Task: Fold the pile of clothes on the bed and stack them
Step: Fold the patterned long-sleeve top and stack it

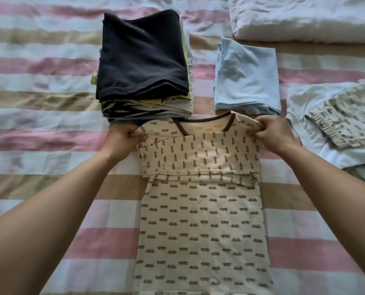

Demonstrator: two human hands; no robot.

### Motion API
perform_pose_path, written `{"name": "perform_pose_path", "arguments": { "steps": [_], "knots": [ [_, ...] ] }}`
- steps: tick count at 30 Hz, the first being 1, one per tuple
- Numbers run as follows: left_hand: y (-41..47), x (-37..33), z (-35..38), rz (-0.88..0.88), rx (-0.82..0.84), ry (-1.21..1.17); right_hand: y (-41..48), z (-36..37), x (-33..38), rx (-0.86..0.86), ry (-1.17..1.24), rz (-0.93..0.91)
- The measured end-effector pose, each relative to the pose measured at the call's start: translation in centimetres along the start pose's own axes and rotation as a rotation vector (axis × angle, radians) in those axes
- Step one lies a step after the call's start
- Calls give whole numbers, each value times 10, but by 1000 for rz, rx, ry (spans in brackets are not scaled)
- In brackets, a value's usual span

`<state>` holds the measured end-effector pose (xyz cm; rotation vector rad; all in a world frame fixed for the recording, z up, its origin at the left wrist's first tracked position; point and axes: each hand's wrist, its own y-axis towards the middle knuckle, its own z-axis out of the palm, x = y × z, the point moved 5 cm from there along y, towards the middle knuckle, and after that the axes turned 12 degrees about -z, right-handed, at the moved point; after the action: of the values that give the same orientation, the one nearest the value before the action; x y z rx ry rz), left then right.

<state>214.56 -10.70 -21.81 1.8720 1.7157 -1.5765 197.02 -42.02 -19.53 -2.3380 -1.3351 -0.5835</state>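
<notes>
Item 1, shirt (200, 220): I am logging a soft cream knit with a small brown squiggle print and a brown neckband. It is lying flat on the bed as a long narrow rectangle, neck end away from me. The sleeves are lying folded across the chest in one straight band.

Item 2, left hand (122, 138): it is gripping the shirt's left shoulder, fingers curling round the fabric edge and thumb pinching on top. The bare forearm is reaching forward, nearly straight.

Item 3, right hand (277, 133): it is pinching the shirt's right shoulder, knuckles up and fingers bunching the cloth. That forearm is stretching forward too.

Item 4, stack (143, 60): folded clothes are sitting just beyond the shirt's left shoulder. A dark, matte piece is lying on top, with thin yellow and grey layers showing under it.

Item 5, blue cloth (245, 77): a smooth pale piece, folded roughly square, is lying just beyond the shirt's right shoulder.

Item 6, shorts (347, 111): a cream printed pair with a gathered elastic waistband is lying right of the shirt, on crumpled pale fabric.

Item 7, sheet (39, 103): wrinkled cotton in pink, tan and white bands is running under the shirt and everything else.
</notes>
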Motion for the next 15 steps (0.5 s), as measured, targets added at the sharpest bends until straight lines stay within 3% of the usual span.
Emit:
{"name": "perform_pose_path", "arguments": {
  "steps": [4, 10, 15],
  "knots": [
    [-51, -2, -15, 206, -22, -23, -51, -20, 17, -150, 67, -165],
    [-143, 26, -19, 525, -128, 330, -164, -24, 28, -242, -52, -417],
    [-189, 80, -6, 464, -159, 446, -233, 5, 23, -172, -129, -478]
  ]
}}
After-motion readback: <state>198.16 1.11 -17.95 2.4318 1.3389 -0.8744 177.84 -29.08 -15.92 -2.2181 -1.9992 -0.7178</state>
